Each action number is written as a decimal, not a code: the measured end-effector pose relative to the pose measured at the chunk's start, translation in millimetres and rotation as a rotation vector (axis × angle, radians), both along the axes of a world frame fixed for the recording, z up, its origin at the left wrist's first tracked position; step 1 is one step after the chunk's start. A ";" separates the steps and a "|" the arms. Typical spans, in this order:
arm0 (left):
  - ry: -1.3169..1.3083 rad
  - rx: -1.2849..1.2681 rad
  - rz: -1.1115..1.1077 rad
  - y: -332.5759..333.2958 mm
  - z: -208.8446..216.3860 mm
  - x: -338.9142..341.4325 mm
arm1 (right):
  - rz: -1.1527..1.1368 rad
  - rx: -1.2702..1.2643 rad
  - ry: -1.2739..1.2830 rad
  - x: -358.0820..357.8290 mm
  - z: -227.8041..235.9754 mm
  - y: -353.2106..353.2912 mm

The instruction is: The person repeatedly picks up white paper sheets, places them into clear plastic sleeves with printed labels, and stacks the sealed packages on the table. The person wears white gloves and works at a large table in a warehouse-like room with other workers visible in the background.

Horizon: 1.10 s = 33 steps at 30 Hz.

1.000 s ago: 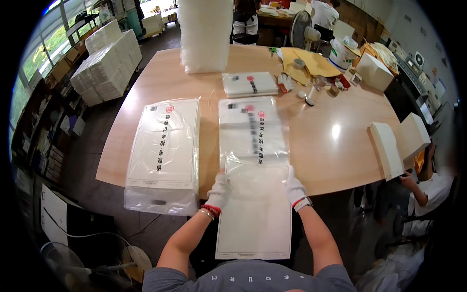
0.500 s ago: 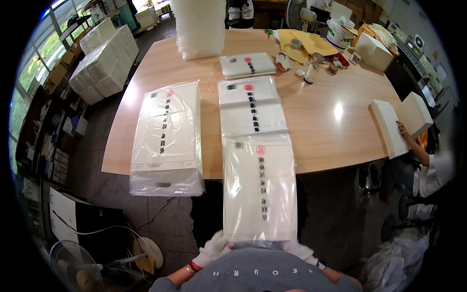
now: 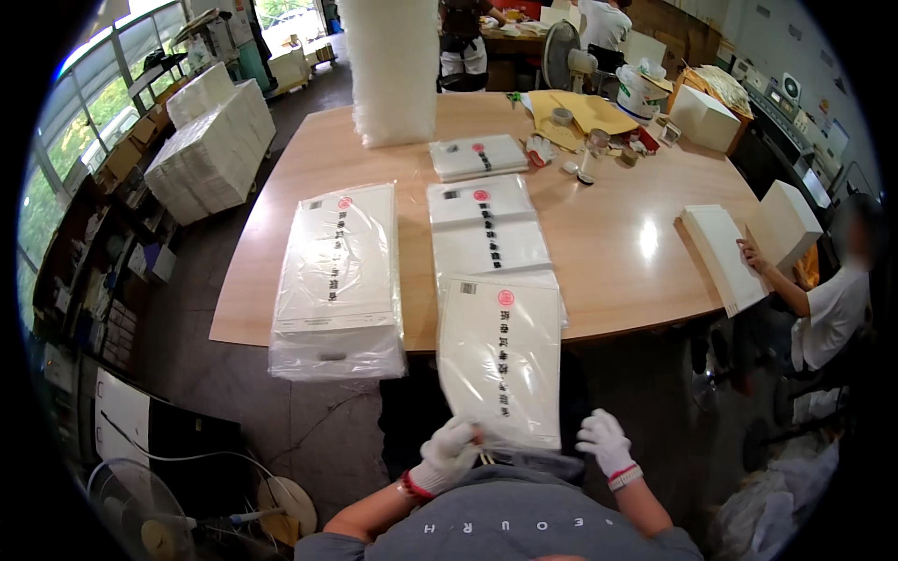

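Observation:
At the table's near edge lies a clear plastic bag [image 3: 500,360] with black and red print and pale paper inside. Its lower end overhangs toward my body, slightly skewed. My white-gloved left hand [image 3: 447,455] is closed on the bag's near left corner. To the right of the bag, my right hand [image 3: 606,439], also gloved, is apart from it with fingers spread and bent, holding nothing. Beneath the bag's far end lies a pile of similar printed bags [image 3: 488,238]. A stack of filled bags [image 3: 341,262] lies to the left, handle slot toward me.
Another bundle of bags [image 3: 477,157] lies farther back beside a tall white stack [image 3: 393,75]. Yellow paper [image 3: 585,114], tape and a jar [image 3: 593,154] sit at the back right. At the right, a person [image 3: 832,299] handles white paper stacks [image 3: 720,257]. A fan [image 3: 145,514] stands lower left.
My right hand has come off the bag's near end and moved right and away from my body. My left hand has risen with its corner, and the bag has turned slightly. The view has shifted.

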<state>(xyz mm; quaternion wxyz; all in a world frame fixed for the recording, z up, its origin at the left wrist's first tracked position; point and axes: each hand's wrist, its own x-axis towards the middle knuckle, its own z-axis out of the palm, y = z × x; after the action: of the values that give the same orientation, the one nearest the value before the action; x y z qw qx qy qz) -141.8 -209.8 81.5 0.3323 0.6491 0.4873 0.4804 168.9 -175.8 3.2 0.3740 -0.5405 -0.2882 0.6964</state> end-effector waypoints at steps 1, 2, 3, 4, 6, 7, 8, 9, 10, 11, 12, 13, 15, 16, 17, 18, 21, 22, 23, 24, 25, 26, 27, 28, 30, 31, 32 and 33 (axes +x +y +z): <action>-0.001 0.059 -0.023 6.2 14.8 3.3 | 0.147 -0.102 0.267 3.5 -29.6 5.9; 0.030 0.095 -0.064 7.3 24.8 0.6 | 0.283 0.167 -0.064 -24.8 -36.5 3.5; 0.119 0.242 -0.065 9.5 33.3 -6.6 | 0.213 0.129 0.096 -51.1 -34.9 9.9; -0.301 -0.016 0.030 1.0 41.2 -13.9 | 0.170 0.160 0.172 -81.2 -10.3 17.3; -0.501 0.057 0.171 -6.9 38.5 -36.1 | 0.160 0.206 0.239 -130.6 37.3 50.6; -0.261 0.373 0.321 -7.1 35.0 -51.6 | 0.205 0.208 0.237 -149.8 48.0 68.4; -0.278 0.444 0.548 2.0 44.3 -56.4 | 0.342 0.845 -0.181 -162.7 38.1 95.5; -0.664 0.593 0.441 10.9 45.5 -71.5 | 0.468 1.461 -0.611 -180.4 22.9 121.9; -0.382 0.595 0.766 23.6 37.4 -95.8 | 0.460 1.328 -0.335 -207.2 17.2 135.0; -0.283 0.597 0.906 35.3 13.7 -132.9 | 0.537 1.161 -0.136 -236.8 22.6 134.7; -0.351 0.574 0.997 40.5 -4.5 -170.3 | 0.597 0.973 0.058 -270.8 26.2 131.8; -0.439 0.552 1.066 51.5 -25.7 -205.2 | 0.687 0.720 0.156 -290.9 27.4 127.2; -0.967 0.431 1.002 76.3 -38.0 -249.5 | 0.718 0.163 0.314 -319.9 27.4 121.0; -0.871 0.255 0.960 73.6 -51.8 -265.8 | 0.689 0.158 0.280 -329.9 22.3 120.2; -0.770 0.088 0.913 63.3 -74.3 -280.7 | 0.597 0.141 0.206 -336.8 18.2 117.6; -1.007 0.083 0.857 50.1 -100.4 -297.3 | 0.613 0.164 0.169 -339.7 7.6 114.6; -0.899 0.117 0.986 10.9 -155.3 -303.9 | 0.671 0.237 0.161 -326.9 5.5 104.8; -0.948 0.032 1.085 -1.6 -173.8 -294.6 | 0.705 0.208 0.177 -316.3 2.5 100.7; -0.612 -0.026 1.202 -12.0 -204.5 -285.0 | 0.743 0.176 0.194 -302.6 -1.6 97.6; -0.270 -0.079 1.287 -15.5 -233.1 -270.1 | 0.794 0.181 0.109 -288.0 -15.2 96.1; -0.631 -0.432 1.198 6.9 -173.4 -199.6 | 0.743 0.155 0.066 -261.2 -28.7 98.1; -0.230 -0.523 0.943 4.0 -165.4 -174.9 | 0.713 0.150 0.030 -241.2 -30.1 95.2; 0.145 -0.573 0.657 9.3 -165.6 -155.2 | 0.685 0.161 -0.013 -220.6 -29.6 98.6; 0.226 -0.550 0.517 26.3 -170.3 -129.2 | 0.596 0.155 -0.003 -195.7 -36.7 106.2; 0.128 -0.213 0.173 73.0 -132.7 -76.3 | 0.411 0.164 -0.035 -142.2 -42.7 117.9; 0.163 -0.079 0.143 95.6 -122.2 -58.5 | 0.346 0.181 -0.069 -125.7 -36.8 128.2; 0.134 0.061 0.131 123.7 -115.0 -42.3 | 0.261 0.150 -0.105 -112.8 -28.7 135.6; 0.230 -0.009 0.151 151.6 -93.7 -24.7 | 0.162 0.121 -0.141 -99.1 -22.1 139.9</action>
<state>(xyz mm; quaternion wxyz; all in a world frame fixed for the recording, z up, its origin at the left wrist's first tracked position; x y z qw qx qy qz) -166.6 -58.2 -12.2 0.2400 0.6600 0.5718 0.4241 69.8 -35.8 -18.9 0.3274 -0.5397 -0.3980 0.6657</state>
